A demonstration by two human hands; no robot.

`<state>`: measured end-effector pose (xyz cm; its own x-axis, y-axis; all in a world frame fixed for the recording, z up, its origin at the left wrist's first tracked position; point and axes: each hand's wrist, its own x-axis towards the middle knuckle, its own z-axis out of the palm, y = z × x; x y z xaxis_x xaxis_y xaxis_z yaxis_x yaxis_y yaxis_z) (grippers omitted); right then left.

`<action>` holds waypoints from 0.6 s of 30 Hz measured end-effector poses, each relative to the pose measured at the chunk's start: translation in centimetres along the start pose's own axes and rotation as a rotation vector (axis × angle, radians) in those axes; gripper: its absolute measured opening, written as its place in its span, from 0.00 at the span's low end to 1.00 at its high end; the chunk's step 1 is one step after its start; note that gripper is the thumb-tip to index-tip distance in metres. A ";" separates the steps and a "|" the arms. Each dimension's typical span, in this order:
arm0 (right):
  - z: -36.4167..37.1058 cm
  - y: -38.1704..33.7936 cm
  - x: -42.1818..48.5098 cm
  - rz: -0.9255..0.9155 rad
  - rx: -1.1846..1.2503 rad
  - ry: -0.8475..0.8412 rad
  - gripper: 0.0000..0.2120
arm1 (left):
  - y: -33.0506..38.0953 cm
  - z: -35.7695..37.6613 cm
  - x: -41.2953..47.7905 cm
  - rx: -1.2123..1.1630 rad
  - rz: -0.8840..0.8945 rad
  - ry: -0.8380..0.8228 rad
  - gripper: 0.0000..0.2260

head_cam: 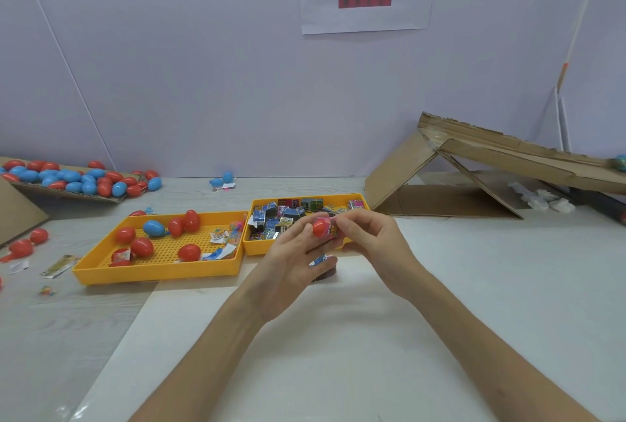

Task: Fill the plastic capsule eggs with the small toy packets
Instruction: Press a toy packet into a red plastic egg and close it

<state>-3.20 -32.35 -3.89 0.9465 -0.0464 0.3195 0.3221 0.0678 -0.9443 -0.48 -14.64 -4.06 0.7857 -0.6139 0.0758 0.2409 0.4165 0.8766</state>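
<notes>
my left hand [288, 262] curls its fingers round a smooth red egg [320, 228]; fingers of my right hand [369, 238] pinch the glossy pink wrapper [333, 229] hugging it, above the worktop [474, 269].

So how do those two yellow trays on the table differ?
The left tray is wider than the right tray. The left tray holds loose red eggs and one blue egg, its perforated floor showing; the right tray is piled with small printed packets covering its floor. Both are yellow, rectangular and sit side by side.
</notes>
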 end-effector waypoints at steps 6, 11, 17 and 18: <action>0.0 -0.1 -0.1 -0.004 -0.010 -0.031 0.08 | -0.1 -0.1 0.0 -0.011 -0.005 -0.005 0.16; -0.2 -0.3 -0.1 0.034 0.075 -0.069 0.09 | -0.1 -0.1 0.0 0.002 -0.011 -0.022 0.18; -0.3 -0.6 -0.1 0.061 0.106 -0.073 0.07 | -0.2 -0.3 -0.1 0.021 -0.024 -0.032 0.18; -0.3 -0.7 -0.1 0.063 0.106 -0.076 0.08 | -0.2 -0.3 -0.1 0.024 -0.025 -0.030 0.18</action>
<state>-3.49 -32.72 -3.31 0.9624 0.0365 0.2692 0.2591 0.1736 -0.9501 -0.40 -14.45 -4.35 0.7621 -0.6439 0.0672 0.2464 0.3845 0.8896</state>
